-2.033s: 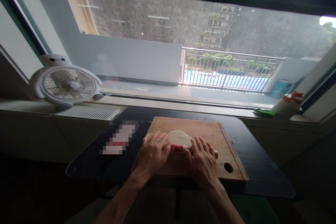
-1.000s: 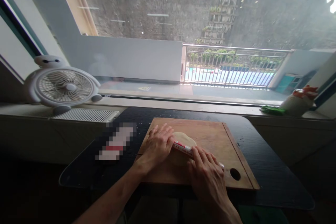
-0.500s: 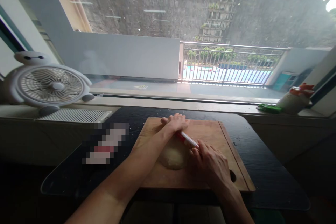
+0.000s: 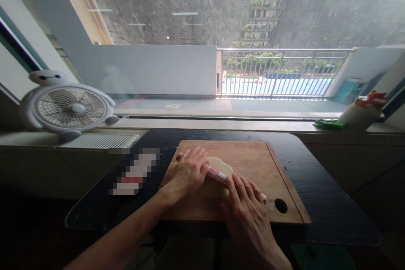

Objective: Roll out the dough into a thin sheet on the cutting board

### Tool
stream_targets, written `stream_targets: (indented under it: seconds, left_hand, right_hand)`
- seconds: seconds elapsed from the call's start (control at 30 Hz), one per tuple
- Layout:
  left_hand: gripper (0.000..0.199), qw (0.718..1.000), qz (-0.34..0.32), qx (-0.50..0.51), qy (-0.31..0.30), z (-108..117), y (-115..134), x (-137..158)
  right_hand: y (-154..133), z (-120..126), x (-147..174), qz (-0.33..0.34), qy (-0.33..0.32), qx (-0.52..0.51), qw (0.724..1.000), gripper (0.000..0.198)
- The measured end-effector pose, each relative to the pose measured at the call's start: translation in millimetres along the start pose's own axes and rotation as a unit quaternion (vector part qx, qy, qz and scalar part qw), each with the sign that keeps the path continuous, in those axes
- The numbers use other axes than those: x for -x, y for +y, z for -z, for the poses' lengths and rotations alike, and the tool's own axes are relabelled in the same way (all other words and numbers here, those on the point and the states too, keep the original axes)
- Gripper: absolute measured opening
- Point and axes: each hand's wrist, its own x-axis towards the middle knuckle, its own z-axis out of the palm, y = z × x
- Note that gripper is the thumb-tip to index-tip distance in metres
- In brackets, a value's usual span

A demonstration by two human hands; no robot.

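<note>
A wooden cutting board (image 4: 249, 154) lies on the dark table, with a flattened piece of pale dough (image 4: 219, 163) on it. Across the dough rests a rolling pin (image 4: 217, 175) with a white and red label round its middle. My left hand (image 4: 190, 169) lies over its far left part, fingers nearly straight and pressed on it. Over the near right part is my right hand (image 4: 247, 202), its fingers bent across the pin, whose end peeks out beside them. Both hands and the pin cover part of the dough.
The dark table (image 4: 306, 177) has rounded corners. A blurred-out packet-like item (image 4: 136, 173) lies left of the board. On the sill stand a white fan (image 4: 76, 107) and, at right, a pale bag-like object (image 4: 360, 114) beside something green (image 4: 329, 124).
The rolling pin has come back toward me over the dough, both hands on it. My left hand moved left and nearer; the dough's far edge now shows beyond the pin. The view shifted slightly.
</note>
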Motion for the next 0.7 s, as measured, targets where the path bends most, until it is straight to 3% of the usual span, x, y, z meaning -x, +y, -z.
stream_targets:
  seconds: [0.2,0.4,0.57,0.7]
  left_hand:
    - [0.032,0.993,-0.004,0.024,-0.113,-17.0,5.2,-63.4]
    - [0.045,0.988,0.039,0.046,-0.143,-38.0,18.4,-121.4]
    - [0.041,0.989,0.041,0.049,-0.135,-42.0,20.7,-124.3]
    - [0.033,0.993,0.005,0.033,-0.116,-27.7,8.6,-89.4]
  right_hand:
    - [15.4,2.1,-18.4,-0.037,-0.032,-0.011,0.999,0.044]
    - [30.5,0.6,-32.6,-0.074,-0.066,-0.003,0.995,0.033]
    - [28.2,4.1,-32.5,-0.068,-0.081,-0.007,0.994,0.031]
    - [15.1,8.8,-23.4,-0.037,-0.055,-0.025,0.997,0.044]
